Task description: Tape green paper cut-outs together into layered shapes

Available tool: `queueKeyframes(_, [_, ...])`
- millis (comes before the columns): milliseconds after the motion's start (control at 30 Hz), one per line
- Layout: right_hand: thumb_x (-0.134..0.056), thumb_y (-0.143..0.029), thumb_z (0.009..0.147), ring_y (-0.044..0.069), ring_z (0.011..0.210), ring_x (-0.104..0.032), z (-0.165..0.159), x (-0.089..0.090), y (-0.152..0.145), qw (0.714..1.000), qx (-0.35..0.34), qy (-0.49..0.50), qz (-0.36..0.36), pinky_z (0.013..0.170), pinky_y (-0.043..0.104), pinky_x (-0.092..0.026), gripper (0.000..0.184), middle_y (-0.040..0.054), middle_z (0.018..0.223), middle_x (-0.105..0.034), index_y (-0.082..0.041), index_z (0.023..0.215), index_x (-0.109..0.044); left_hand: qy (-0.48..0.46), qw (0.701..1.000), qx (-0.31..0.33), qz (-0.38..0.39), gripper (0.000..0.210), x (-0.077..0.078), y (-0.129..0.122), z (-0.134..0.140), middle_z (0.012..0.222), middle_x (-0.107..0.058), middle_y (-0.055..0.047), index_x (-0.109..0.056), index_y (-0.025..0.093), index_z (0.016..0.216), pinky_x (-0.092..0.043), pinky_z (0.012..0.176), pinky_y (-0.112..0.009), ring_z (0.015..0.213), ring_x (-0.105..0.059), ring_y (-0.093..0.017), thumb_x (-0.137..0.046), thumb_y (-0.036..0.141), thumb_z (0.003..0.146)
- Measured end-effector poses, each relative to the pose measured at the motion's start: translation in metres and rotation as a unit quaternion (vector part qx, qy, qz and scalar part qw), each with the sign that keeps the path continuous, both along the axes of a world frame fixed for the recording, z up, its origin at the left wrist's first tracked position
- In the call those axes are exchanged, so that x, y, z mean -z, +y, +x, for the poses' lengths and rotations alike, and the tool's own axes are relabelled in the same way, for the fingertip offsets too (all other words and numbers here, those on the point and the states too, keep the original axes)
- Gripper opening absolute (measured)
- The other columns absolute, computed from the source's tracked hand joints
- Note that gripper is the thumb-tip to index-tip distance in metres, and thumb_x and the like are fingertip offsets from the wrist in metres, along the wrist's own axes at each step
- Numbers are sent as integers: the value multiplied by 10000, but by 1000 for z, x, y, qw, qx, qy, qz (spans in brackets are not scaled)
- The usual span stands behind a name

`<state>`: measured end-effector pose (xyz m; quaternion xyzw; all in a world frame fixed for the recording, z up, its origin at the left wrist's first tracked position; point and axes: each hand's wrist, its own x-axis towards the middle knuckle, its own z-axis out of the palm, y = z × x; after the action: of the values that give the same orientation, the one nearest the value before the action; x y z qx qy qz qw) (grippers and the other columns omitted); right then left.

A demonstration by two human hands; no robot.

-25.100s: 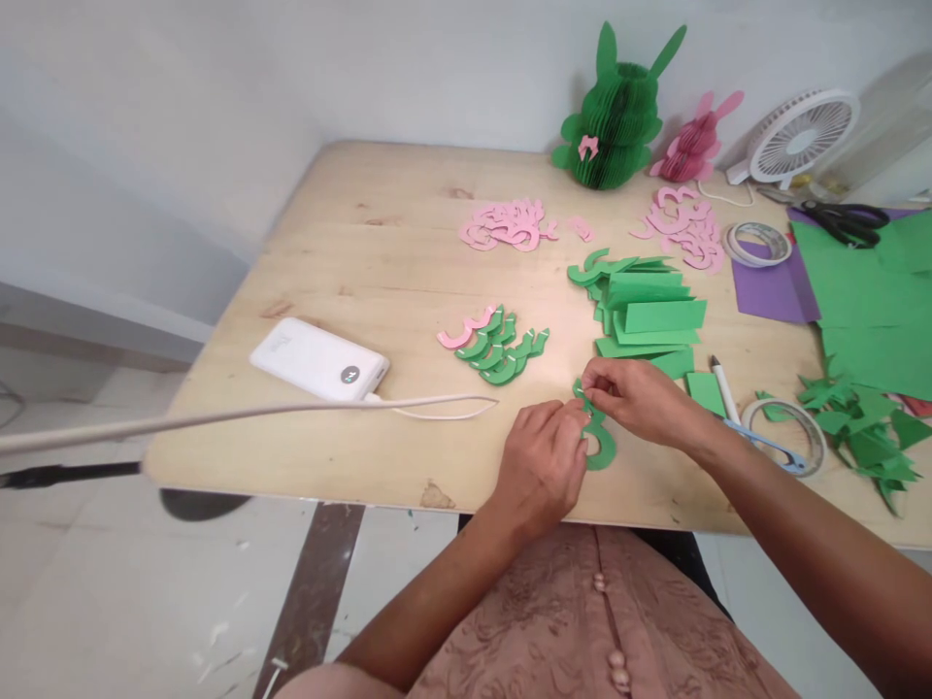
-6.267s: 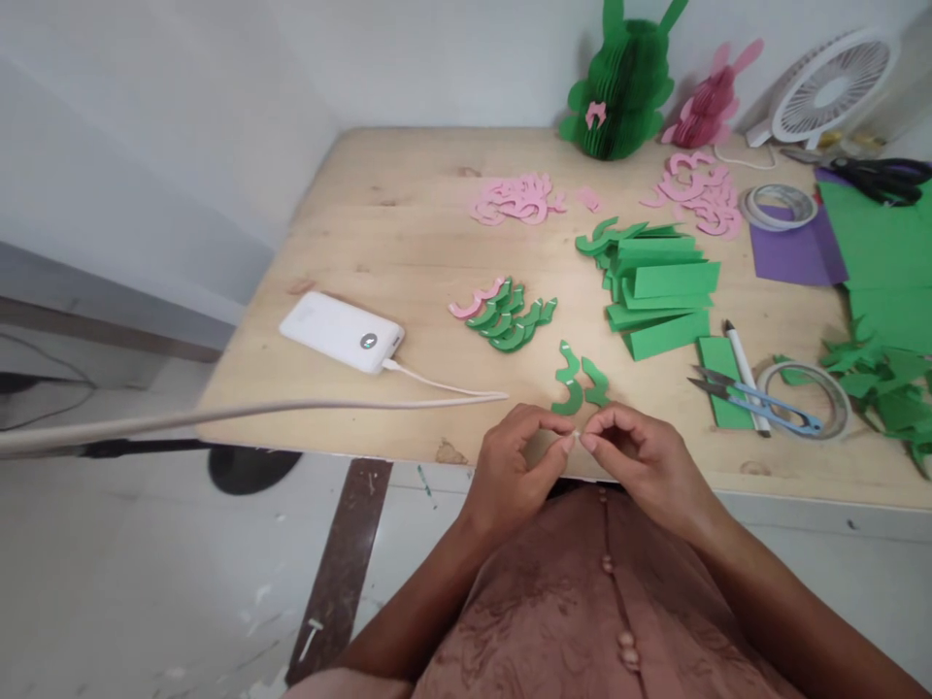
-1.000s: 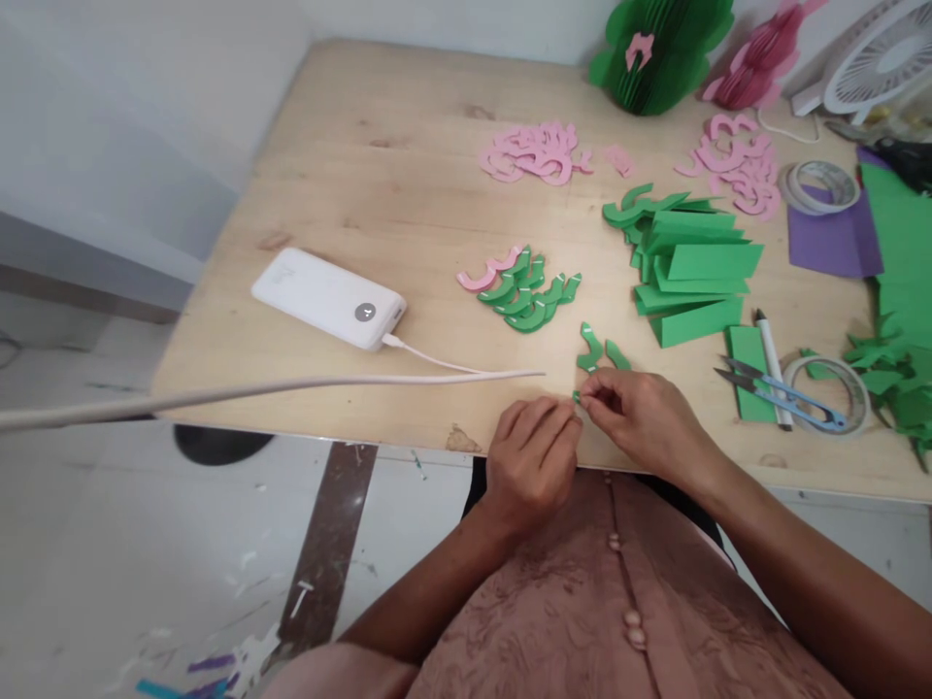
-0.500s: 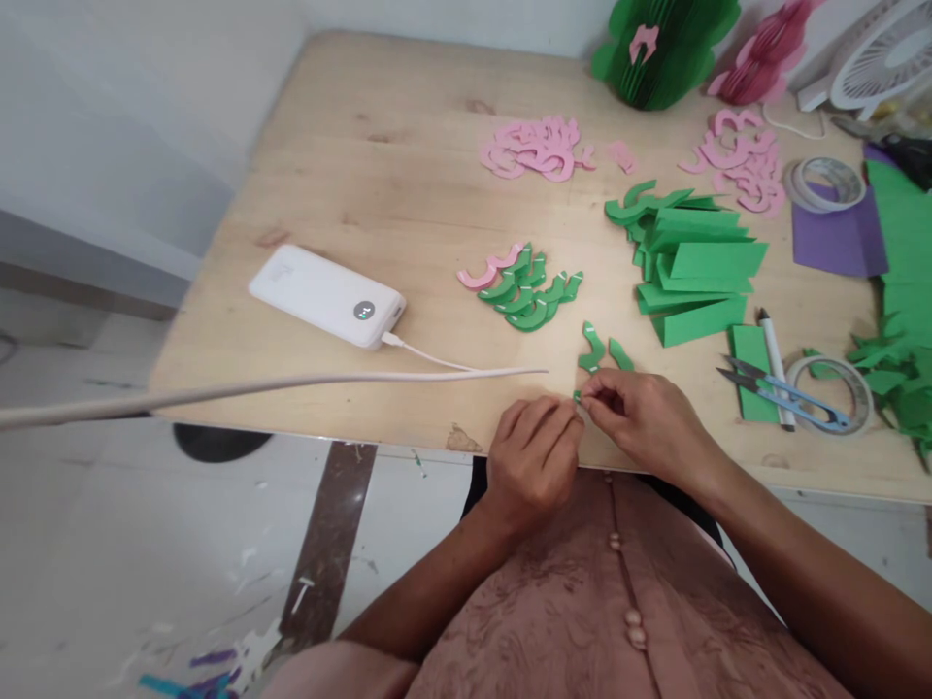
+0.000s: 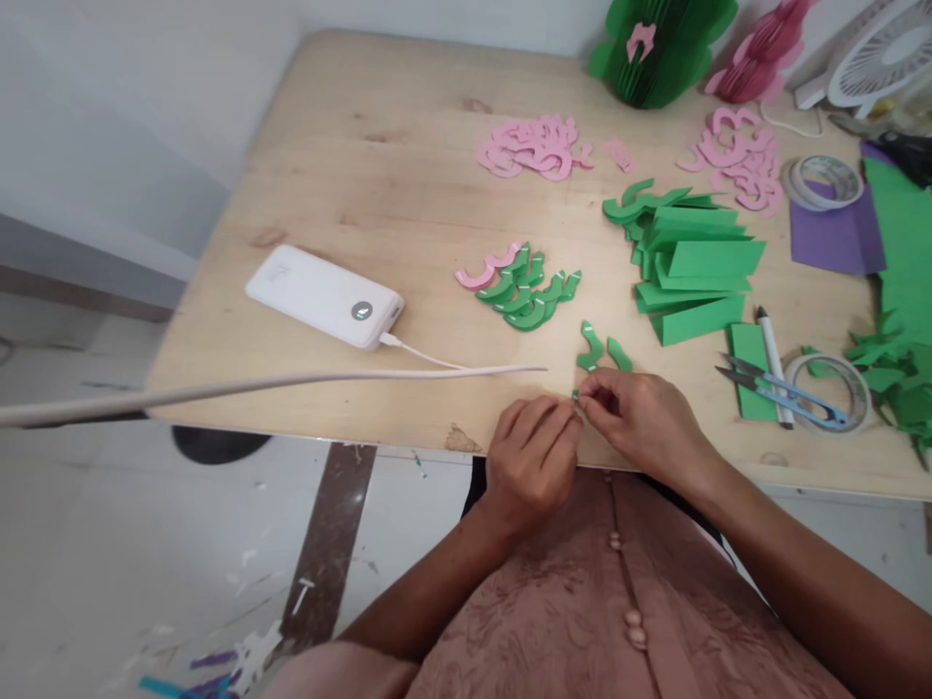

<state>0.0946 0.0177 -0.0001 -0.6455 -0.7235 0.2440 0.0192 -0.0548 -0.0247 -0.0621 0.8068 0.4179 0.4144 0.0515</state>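
Observation:
At the front edge of the table my right hand [image 5: 641, 413] is closed in a pinch. A sliver of a green paper piece [image 5: 575, 395] shows at its fingertips. My left hand [image 5: 535, 451] meets it there, fingers curled together over the same spot, so most of that piece is hidden. Just beyond the hands lie a wavy green paper cutout [image 5: 591, 347] and a smaller green cutout [image 5: 619, 353]. Farther off is a cluster of curved green cutouts [image 5: 531, 301] with pale strips on them, a pink cutout [image 5: 484, 274] at its left side.
A white power bank [image 5: 324, 296] with a cable [image 5: 291, 382] lies left. Behind are pink cutouts [image 5: 535, 148] and folded green paper [image 5: 699, 257]. At right lie thread snips [image 5: 793, 393], a marker [image 5: 773, 364], tape rolls [image 5: 826, 183] and a fan [image 5: 884, 58].
Both hands hold nearly the same place and pose. The whole view has shifted very slightly; nothing on the table has visibly moved.

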Motion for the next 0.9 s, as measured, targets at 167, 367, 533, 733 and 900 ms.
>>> queueKeyframes(167, [-528,-270,809,165,569,-566,-1,1,0,1000,8,-10,8,528,263,-307,136,7,637,-654,-232,749,-644,0,1000,1,-4,234,-2,0,0,1006,-729,-98,-631,120,988,-473,839,-404,969,-642,-254,-546,42,785])
queueKeyframes(367, [-522,-268,811,169,569,-571,-3,0,0,1000,10,-23,11,528,260,-296,144,1,620,-648,-230,745,-645,-9,1000,-1,0,230,-1,0,1,996,-729,-106,-631,102,979,-473,833,-405,946,-643,-258,-555,37,772])
queueKeyframes(533, [-526,-277,811,174,584,-580,-4,-2,0,999,13,-30,2,536,262,-297,139,1,627,-651,-227,753,-643,-2,1000,-3,-6,224,-1,-1,1,1002,-730,-98,-634,111,977,-468,828,-403,940,-642,-258,-546,44,782])
queueKeyframes(733, [-521,-276,813,177,591,-584,-4,-2,0,1000,7,-27,4,538,262,-296,146,10,640,-660,-225,749,-641,13,1000,-1,-12,222,1,-1,0,1020,-727,-93,-634,119,986,-463,823,-406,942,-638,-260,-542,56,793])
queueKeyframes(900, [-503,-283,817,174,591,-580,-3,-2,1,1000,2,-30,-5,540,263,-294,168,17,649,-664,-221,753,-645,11,1000,0,-9,215,0,0,0,1020,-727,-87,-636,120,981,-457,836,-403,954,-634,-258,-539,60,798])
